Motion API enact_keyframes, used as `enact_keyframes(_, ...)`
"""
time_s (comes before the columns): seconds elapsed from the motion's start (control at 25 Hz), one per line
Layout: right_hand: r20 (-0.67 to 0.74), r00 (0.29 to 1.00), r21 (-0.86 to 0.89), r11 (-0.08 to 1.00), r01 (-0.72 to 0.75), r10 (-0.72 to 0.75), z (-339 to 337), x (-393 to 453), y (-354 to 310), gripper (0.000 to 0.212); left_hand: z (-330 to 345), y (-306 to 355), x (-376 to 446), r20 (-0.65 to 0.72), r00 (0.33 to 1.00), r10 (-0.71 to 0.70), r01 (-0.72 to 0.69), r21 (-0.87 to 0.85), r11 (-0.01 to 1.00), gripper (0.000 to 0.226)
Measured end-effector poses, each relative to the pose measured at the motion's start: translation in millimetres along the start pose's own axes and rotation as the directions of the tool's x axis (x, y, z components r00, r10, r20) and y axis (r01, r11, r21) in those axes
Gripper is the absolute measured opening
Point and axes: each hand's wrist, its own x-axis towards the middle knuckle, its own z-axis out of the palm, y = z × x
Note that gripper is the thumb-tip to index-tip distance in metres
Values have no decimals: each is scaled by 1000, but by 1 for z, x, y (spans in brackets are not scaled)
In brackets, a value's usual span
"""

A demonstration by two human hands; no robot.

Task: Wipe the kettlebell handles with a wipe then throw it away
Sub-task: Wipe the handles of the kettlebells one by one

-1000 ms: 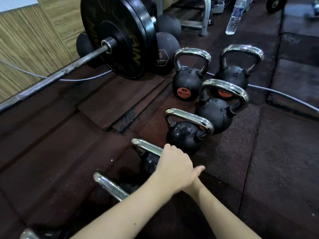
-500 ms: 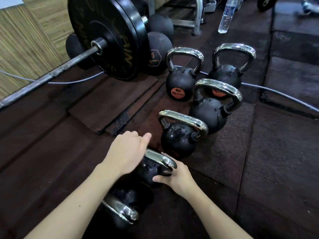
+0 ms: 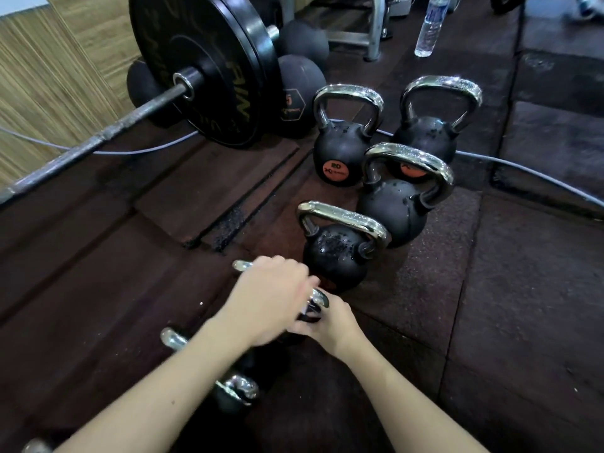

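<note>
Several black kettlebells with chrome handles stand in a row on the dark rubber floor. My left hand (image 3: 271, 299) lies over the handle (image 3: 318, 297) of the second-nearest kettlebell, fingers curled around it. My right hand (image 3: 330, 322) grips the same kettlebell at the right end of its handle, where handle meets body. No wipe shows; my left hand hides whatever is under its palm. The nearest kettlebell (image 3: 235, 390) sits partly under my left forearm. Beyond my hands stand a wet-looking kettlebell (image 3: 336, 256), a bigger one (image 3: 392, 210), and two with orange labels (image 3: 340, 152) (image 3: 428, 138).
A loaded barbell with a black plate (image 3: 202, 67) lies at the upper left, its bar (image 3: 98, 138) running toward the left edge. Medicine balls (image 3: 297, 93) sit behind the plate. A water bottle (image 3: 429, 27) stands at the top. A grey cable (image 3: 523, 168) crosses the floor.
My left hand has moved right from beside the handle onto it and now covers most of it. My right hand stays at the handle's right end.
</note>
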Motion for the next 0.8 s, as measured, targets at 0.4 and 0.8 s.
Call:
enact_keyframes(0.4,91,993,40,996,-77,73,-9,-7,-8,71,-1,9,6,9,984,-179,179,18,984,16)
enact_keyframes(0.8,69,996,102,992,-71,64,0,-2,-3,98,16,-33,-7,-109,993,-54,53,-15,998,27)
